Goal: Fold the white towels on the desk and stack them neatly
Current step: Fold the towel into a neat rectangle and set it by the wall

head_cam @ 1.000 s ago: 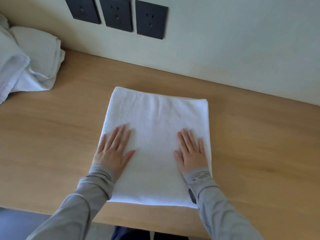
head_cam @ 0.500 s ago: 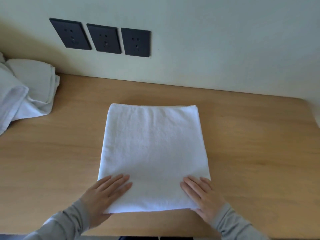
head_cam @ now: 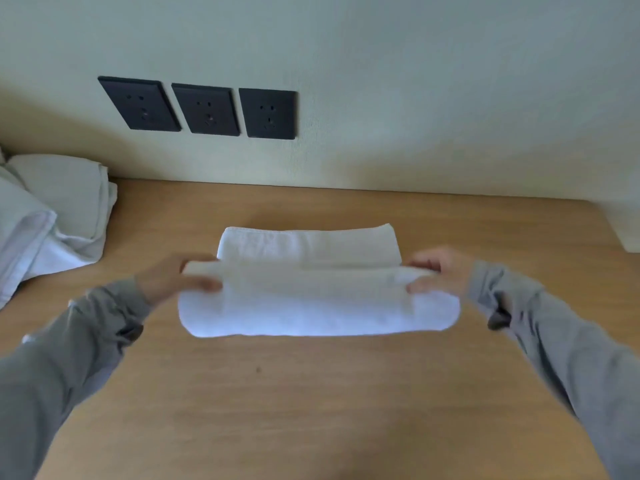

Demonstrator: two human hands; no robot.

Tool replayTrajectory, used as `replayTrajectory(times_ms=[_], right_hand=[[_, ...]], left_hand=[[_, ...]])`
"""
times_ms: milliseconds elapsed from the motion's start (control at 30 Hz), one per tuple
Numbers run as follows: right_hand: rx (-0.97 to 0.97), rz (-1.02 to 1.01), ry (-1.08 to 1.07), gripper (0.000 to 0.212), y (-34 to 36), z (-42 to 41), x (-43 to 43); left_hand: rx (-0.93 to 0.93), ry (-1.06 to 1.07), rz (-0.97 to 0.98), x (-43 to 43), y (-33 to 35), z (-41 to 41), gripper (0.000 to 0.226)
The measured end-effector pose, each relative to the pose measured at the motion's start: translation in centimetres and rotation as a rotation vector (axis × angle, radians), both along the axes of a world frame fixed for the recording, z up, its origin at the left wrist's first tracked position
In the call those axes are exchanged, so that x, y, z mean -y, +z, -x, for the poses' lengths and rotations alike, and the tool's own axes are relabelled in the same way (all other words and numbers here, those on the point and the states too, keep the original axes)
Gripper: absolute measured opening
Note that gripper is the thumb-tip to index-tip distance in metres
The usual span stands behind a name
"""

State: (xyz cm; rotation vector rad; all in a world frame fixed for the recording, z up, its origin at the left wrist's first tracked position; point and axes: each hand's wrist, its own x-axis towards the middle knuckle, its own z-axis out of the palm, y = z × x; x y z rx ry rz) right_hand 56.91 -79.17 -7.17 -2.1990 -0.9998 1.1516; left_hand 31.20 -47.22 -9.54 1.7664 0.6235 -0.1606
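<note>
- On the desk [head_cam: 311,403], from the head view, our white towel [head_cam: 318,299] lies mid-desk, its near half lifted and doubled toward the wall
- Our left hand [head_cam: 166,282] pinches its left corner, thumb on top; our right hand [head_cam: 440,275] grips the right corner, fingers curled round the edge
- We judge it soft, light and floppy, so the corners are where to hold, edge kept taut
- Our bunched towels [head_cam: 52,216] sit at far left, well apart

Hotel-like room: wooden desk [head_cam: 311,393] against pale wall [head_cam: 415,98], three black sockets [head_cam: 207,110], heaped white towels [head_cam: 62,202].
</note>
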Motion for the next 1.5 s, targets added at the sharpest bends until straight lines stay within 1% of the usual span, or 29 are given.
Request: replayTrajectory(times_ms=[67, 100, 133, 167, 233, 267, 333, 400, 533, 600, 700, 733, 767, 867, 900, 933, 967, 1033, 1067, 1100, 1133, 1167, 1200, 1233, 1267, 1300, 1333, 1400, 1500], right_hand=[[-0.021, -0.061, -0.142, 0.025, 0.2, -3.0, -2.5], [-0.005, -0.096, -0.232, 0.027, -0.1, -4.1, -3.6], [0.036, -0.13, -0.324, 0.028, -0.8, -4.9, -4.7], [0.091, -0.16, -0.415, 0.028, -1.8, -5.3, -5.6], [0.207, -0.202, -0.575, 0.024, -4.4, -5.3, -6.8], [0.241, -0.198, -0.632, 0.021, -5.7, -5.0, -7.3], [0.264, -0.154, -0.677, 0.016, -8.0, -4.5, -7.8], [0.277, -0.118, -0.695, 0.026, -9.5, -4.2, -8.1], [0.507, -0.041, -0.732, 0.031, -11.3, -3.8, -8.3], [0.583, -0.09, -0.726, 0.03, -11.5, -3.6, -8.5], [0.694, -0.228, -0.723, 0.025, -11.1, -3.7, -8.8], [0.719, -0.238, -0.725, 0.025, -11.2, -3.9, -8.9], [0.723, -0.204, -0.725, 0.026, -11.5, -4.1, -9.1], [0.64, 0.046, -0.714, 0.033, -12.4, -5.1, -10.2], [0.615, 0.088, -0.716, 0.033, -12.3, -5.2, -10.6], [0.608, 0.122, -0.72, 0.034, -12.0, -5.2, -10.9], [0.633, 0.168, -0.709, 0.034, -11.5, -5.2, -11.0], [0.822, 0.243, -0.654, 0.036, -10.3, -4.6, -10.8], [0.94, 0.201, -0.638, 0.035, -9.6, -4.0, -10.8], [1.025, 0.067, -0.623, 0.033, -9.1, -2.7, -11.2], [1.071, -0.113, -0.578, 0.033, -8.7, -0.7, -12.1], [1.07, -0.265, -0.502, 0.033, -8.6, 1.7, -13.2], [1.032, -0.333, -0.379, 0.036, -8.9, 4.1, -14.1], [0.974, -0.319, -0.241, 0.039, -9.3, 6.2, -14.7], [0.927, -0.231, -0.118, 0.044, -10.0, 7.6, -14.7], [0.898, -0.105, -0.023, 0.051, -10.6, 7.7, -14.0], [0.859, 0.009, 0.024, 0.058, -11.1, 6.6, -12.7], [0.855, 0.13, 0.0, 0.063, -12.0, 3.2, -9.4], [0.891, 0.196, 0.033, 0.062, -12.3, 0.8, -6.8]], left_hand=[[-0.016, 0.189, 0.151, -1.4, -0.7, -2.8, 0.029], [-0.022, 0.285, 0.183, -1.9, -1.2, -4.1, 0.037], [-0.039, 0.354, 0.15, -2.4, -2.0, -5.2, 0.047], [-0.062, 0.398, 0.071, -2.7, -3.0, -6.2, 0.054], [-0.129, 0.453, -0.158, -3.2, -5.2, -7.4, 0.051], [-0.155, 0.482, -0.22, -3.1, -6.2, -7.8, 0.049], [-0.213, 0.526, -0.26, -3.0, -7.7, -8.4, 0.05], [-0.272, 0.525, -0.325, -3.0, -8.8, -8.8, 0.051], [-0.293, 0.476, -0.487, -3.0, -10.3, -9.2, 0.051], [-0.257, 0.491, -0.524, -2.9, -10.8, -9.2, 0.049], [-0.155, 0.549, -0.496, -3.3, -11.3, -8.8, 0.045], [-0.134, 0.559, -0.485, -3.4, -11.4, -8.8, 0.045], [-0.135, 0.559, -0.479, -3.5, -11.5, -8.9, 0.044], [-0.215, 0.509, -0.476, -3.4, -10.9, -9.6, 0.046], [-0.247, 0.506, -0.485, -3.2, -10.4, -9.8, 0.046], [-0.283, 0.502, -0.516, -2.9, -9.6, -10.0, 0.046], [-0.311, 0.481, -0.606, -2.5, -8.7, -10.0, 0.048], [-0.304, 0.395, -0.894, -1.1, -7.4, -9.8, 0.055], [-0.251, 0.336, -1.013, 0.3, -6.7, -9.7, 0.058], [-0.17, 0.263, -1.087, 2.2, -6.1, -9.9, 0.058], [-0.104, 0.181, -1.105, 4.4, -5.7, -10.1, 0.059], [-0.082, 0.073, -1.106, 6.5, -5.7, -10.4, 0.062], [-0.125, -0.066, -1.087, 8.4, -6.1, -10.8, 0.065], [-0.159, -0.161, -1.086, 9.6, -7.1, -11.0, 0.068], [-0.192, -0.215, -1.078, 9.9, -8.1, -10.8, 0.069], [-0.188, -0.221, -1.067, 9.3, -9.0, -10.4, 0.068], [-0.159, -0.203, -1.07, 8.1, -9.5, -9.8, 0.066], [-0.174, -0.179, -1.105, 5.3, -9.9, -7.9, 0.065], [-0.239, -0.156, -1.064, 2.4, -10.2, -5.5, 0.071]])
